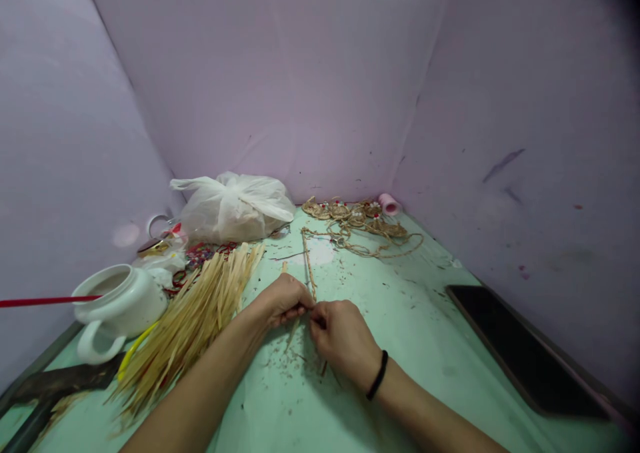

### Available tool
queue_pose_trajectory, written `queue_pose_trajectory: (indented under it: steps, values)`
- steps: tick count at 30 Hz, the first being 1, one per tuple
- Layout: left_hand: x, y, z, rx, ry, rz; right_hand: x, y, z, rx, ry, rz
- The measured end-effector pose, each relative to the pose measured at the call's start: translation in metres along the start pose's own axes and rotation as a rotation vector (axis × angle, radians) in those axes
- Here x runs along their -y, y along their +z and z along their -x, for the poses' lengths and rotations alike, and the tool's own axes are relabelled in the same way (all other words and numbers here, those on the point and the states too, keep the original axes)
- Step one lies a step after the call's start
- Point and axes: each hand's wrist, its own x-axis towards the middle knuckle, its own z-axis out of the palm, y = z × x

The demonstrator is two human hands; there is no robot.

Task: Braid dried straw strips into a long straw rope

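Note:
A thin twisted straw cord (308,266) runs from the back of the table down to my hands. My left hand (290,298) pinches its near end, fingers curled. Close against it on the right, my right hand (343,336) is closed in a pinch at the same spot, and loose strand ends poke out below both hands. Left of my left forearm lies a bundle of dry straw strips (195,326). At the back, the cord leads toward a heap of woven straw pieces with red and white beads (350,213).
A white teapot-like pot (125,303) with a red stick stands at left. A knotted white plastic bag (235,206) sits at the back, a pink thread spool (389,204) in the corner. A dark tablet (520,350) lies at right. Straw crumbs dot the green tabletop (415,373).

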Motion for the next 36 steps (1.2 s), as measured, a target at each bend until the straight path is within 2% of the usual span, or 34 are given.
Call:
queue_pose_trajectory:
  steps: [4, 6, 8, 9, 12, 14, 19, 23, 26, 29, 31, 34, 36]
  values:
    - [0.002, -0.008, -0.002, 0.057, 0.077, -0.007, -0.008, -0.006, -0.007, 0.058, 0.065, -0.073]
    - [0.003, -0.012, -0.003, 0.085, 0.093, 0.011, -0.013, -0.011, -0.015, -0.022, 0.151, -0.202]
    - [0.004, -0.014, -0.005, 0.100, 0.112, 0.031, -0.015, -0.016, -0.021, -0.078, 0.262, -0.444]
    - [0.005, -0.015, -0.005, 0.102, 0.121, 0.037, -0.014, -0.017, -0.024, -0.045, 0.320, -0.597]
    - [0.006, -0.014, -0.006, 0.105, 0.152, 0.052, -0.010, -0.014, -0.027, 0.208, 0.460, -0.938]
    - [0.005, -0.011, -0.005, 0.108, 0.167, 0.045, -0.009, -0.009, -0.027, 0.266, 0.478, -0.934]
    - [-0.002, -0.008, 0.000, 0.062, 0.155, -0.013, -0.017, 0.000, -0.028, 0.178, 0.394, -0.743]
    - [-0.004, -0.007, 0.004, 0.045, 0.178, -0.110, -0.025, 0.001, -0.027, 0.194, 0.319, -0.801]
    - [-0.005, -0.008, 0.006, 0.052, 0.184, -0.170, -0.026, 0.001, -0.027, 0.147, 0.341, -0.855]
    - [-0.006, -0.019, 0.009, 0.082, 0.186, -0.188, -0.023, 0.001, -0.026, 0.108, 0.391, -0.880]
    - [-0.007, -0.033, 0.009, 0.003, 0.183, -0.151, -0.021, 0.001, -0.026, 0.093, 0.426, -0.886]
    - [-0.006, -0.057, 0.006, -0.241, 0.160, -0.092, -0.020, 0.001, -0.026, 0.080, 0.437, -0.902]
    - [-0.003, -0.066, 0.001, -0.367, 0.144, -0.140, -0.021, 0.002, -0.027, 0.089, 0.433, -0.903]
